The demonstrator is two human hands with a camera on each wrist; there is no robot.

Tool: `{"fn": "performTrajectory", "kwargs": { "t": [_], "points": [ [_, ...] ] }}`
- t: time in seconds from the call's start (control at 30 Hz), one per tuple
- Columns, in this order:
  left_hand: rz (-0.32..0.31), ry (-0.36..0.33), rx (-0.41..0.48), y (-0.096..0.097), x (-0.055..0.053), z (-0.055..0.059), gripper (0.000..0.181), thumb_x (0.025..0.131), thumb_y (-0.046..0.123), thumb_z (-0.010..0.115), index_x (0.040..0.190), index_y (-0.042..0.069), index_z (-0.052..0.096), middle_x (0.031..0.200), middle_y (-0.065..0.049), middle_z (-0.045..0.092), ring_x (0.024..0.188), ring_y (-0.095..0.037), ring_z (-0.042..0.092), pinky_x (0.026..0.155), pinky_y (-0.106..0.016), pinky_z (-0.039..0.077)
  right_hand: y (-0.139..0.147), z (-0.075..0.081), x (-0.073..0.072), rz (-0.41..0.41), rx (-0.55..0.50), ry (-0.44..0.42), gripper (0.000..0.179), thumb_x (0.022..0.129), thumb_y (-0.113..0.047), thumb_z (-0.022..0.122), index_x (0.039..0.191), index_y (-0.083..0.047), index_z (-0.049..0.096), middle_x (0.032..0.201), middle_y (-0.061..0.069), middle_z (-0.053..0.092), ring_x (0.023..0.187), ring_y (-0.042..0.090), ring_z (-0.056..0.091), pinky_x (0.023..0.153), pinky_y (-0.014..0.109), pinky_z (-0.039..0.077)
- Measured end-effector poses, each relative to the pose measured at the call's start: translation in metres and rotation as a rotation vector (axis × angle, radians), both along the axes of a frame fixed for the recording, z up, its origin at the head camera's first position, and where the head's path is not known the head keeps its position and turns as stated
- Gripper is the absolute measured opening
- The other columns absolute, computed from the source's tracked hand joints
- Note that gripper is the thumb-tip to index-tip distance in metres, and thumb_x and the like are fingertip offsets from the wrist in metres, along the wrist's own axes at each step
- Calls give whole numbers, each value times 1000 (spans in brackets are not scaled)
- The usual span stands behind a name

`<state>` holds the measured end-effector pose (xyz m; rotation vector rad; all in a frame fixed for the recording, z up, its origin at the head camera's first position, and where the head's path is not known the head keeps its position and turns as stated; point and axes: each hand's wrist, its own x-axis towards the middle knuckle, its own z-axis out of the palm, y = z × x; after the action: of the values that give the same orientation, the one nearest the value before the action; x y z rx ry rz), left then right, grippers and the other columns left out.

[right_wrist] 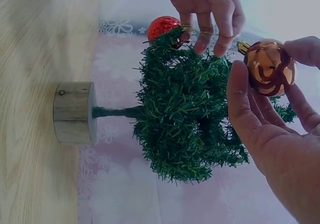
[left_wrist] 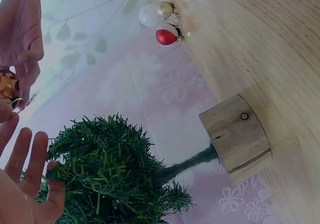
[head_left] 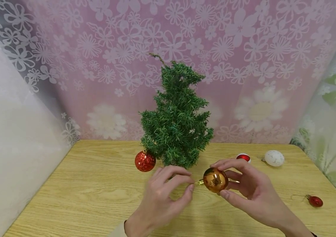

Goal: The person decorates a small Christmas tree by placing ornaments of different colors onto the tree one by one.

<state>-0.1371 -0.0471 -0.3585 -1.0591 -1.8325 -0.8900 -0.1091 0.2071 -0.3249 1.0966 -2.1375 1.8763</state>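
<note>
My right hand (head_left: 252, 191) holds a shiny copper-gold bauble (head_left: 215, 180) between thumb and fingers, its gold cap pointing left. With thumb and forefinger, my left hand (head_left: 168, 194) pinches the thin string loop at that cap. Both hands are in front of a small green Christmas tree (head_left: 177, 121). A red patterned bauble (head_left: 145, 161) hangs from the tree's lower left branch. In the right wrist view the copper-gold bauble (right_wrist: 270, 67) is seen close up, with the left hand (right_wrist: 212, 8) beyond it.
On the table (head_left: 82, 184), to the right, lie a red and white bauble (head_left: 243, 158), a white speckled one (head_left: 274, 158) and a small dark red one (head_left: 315, 201). A small gold bauble (left_wrist: 165, 9) shows in the left wrist view. The tree's round wooden base (right_wrist: 75, 113) stands on the table.
</note>
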Motion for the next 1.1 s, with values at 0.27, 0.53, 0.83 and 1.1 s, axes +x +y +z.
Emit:
{"fn": "performTrajectory", "kwargs": {
  "t": [0.27,0.53,0.83,1.1],
  "points": [
    [-82,-24,137,-2,-2,3,6,95,8,65,94,7,70,100,-7,71,90,-17,69,83,-21,56,-1,-3,0,4,29,14,52,86,25,55,132,5,46,135,7,55,124,17,63,92,32,60],
    [-91,-4,172,-2,-2,4,7,96,7,64,95,5,70,100,-11,70,90,-18,69,84,-22,57,-7,-9,-2,25,96,76,47,88,23,57,125,-5,56,134,9,53,114,16,62,78,32,60],
    [-29,111,149,2,-1,9,10,96,10,63,92,7,71,97,-8,71,85,-17,69,80,-23,56,-28,-7,-4,-205,238,226,35,90,8,71,91,-19,49,97,-10,64,61,1,43,52,17,40],
    [-15,164,149,6,-1,10,12,95,11,62,88,8,71,95,-8,72,82,-16,69,77,-22,55,-36,-12,-7,-219,283,386,30,90,4,73,104,-21,63,85,-15,58,61,-9,36,53,8,37]
  ]
}}
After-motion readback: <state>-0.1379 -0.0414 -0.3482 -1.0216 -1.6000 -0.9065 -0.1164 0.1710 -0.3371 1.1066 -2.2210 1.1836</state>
